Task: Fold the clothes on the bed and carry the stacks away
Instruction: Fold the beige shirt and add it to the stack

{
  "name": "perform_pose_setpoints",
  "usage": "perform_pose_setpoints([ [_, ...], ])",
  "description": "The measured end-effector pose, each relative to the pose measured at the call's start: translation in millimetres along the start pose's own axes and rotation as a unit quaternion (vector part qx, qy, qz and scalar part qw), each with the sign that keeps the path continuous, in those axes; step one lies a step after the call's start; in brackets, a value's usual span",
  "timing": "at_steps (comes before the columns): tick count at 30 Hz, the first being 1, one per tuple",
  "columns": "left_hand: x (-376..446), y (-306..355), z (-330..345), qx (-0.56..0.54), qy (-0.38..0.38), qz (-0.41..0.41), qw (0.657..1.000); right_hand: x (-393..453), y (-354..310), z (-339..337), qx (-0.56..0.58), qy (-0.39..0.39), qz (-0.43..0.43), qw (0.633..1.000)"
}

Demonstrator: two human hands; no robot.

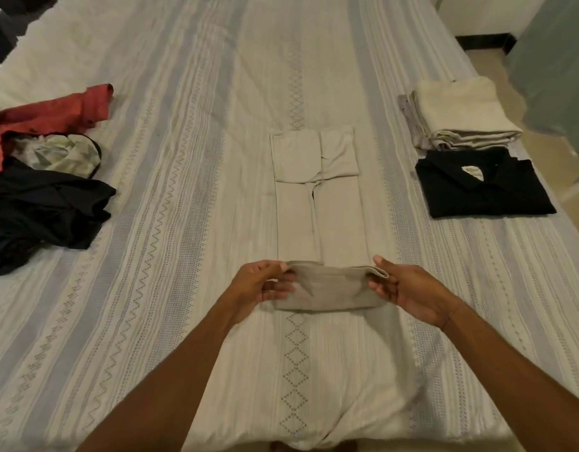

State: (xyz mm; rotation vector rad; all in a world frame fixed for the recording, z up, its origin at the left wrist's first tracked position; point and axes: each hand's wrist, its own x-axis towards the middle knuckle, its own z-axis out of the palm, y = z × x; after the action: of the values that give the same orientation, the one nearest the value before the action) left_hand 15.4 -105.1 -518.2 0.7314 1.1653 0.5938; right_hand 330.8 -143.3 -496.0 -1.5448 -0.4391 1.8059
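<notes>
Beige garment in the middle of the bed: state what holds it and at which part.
Both hands hold the beige garment by its near edge, lifted off the bed: left hand pinches the left corner, right hand the right corner.

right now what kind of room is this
Most likely a bedroom at home. A wide bed under a patterned cover fills the view, with a folded black shirt and a folded pale stack on one side, and an unfolded heap of clothes on the other.
</notes>
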Motion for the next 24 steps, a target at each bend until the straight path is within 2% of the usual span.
perform_pose_setpoints([
  [3,35.9,6.2,-1.3,0.009,0.06,-0.011,0.998,35.0,-7.7,5.1,-0.077,0.02,-0.024,0.997],
  [7,69.7,0.6,-2.5,0.05,0.153,-0.022,0.987,72.6,-6.1,11.1,-0.216,0.096,-0.064,0.969],
  [9,77.6,-2.4,-1.3,0.07,0.176,-0.014,0.982,84.0,0.1,5.9,-0.216,0.135,-0.095,0.962],
  [15,97.2,10.0,-3.9,0.163,0.211,0.035,0.963,105.7,-15.0,0.0,-0.281,0.181,-0.157,0.929],
  [16,98.0,10.1,-1.0,0.245,0.237,0.054,0.938,106.0,-13.8,3.0,-0.305,0.203,-0.171,0.915],
  [17,96.4,8.1,3.8,0.359,0.269,0.085,0.889,104.5,-8.8,7.2,-0.368,0.239,-0.199,0.876],
  [19,88.0,-1.4,21.2,0.539,0.314,0.19,0.759,94.8,11.9,21.5,-0.528,0.314,-0.304,0.728],
  [20,84.2,-6.9,32.5,0.581,0.295,0.26,0.713,89.8,23.6,32.2,-0.574,0.312,-0.358,0.667],
  [21,82.8,-15.3,43.5,0.609,0.256,0.326,0.676,88.4,35.4,41.8,-0.598,0.279,-0.396,0.639],
  [22,83.1,-25.5,52.0,0.633,0.205,0.361,0.653,90.6,46.0,49.6,-0.611,0.229,-0.411,0.637],
  [24,86.9,-44.9,56.9,0.664,0.121,0.348,0.651,100.1,63.5,54.2,-0.641,0.153,-0.388,0.644],
])
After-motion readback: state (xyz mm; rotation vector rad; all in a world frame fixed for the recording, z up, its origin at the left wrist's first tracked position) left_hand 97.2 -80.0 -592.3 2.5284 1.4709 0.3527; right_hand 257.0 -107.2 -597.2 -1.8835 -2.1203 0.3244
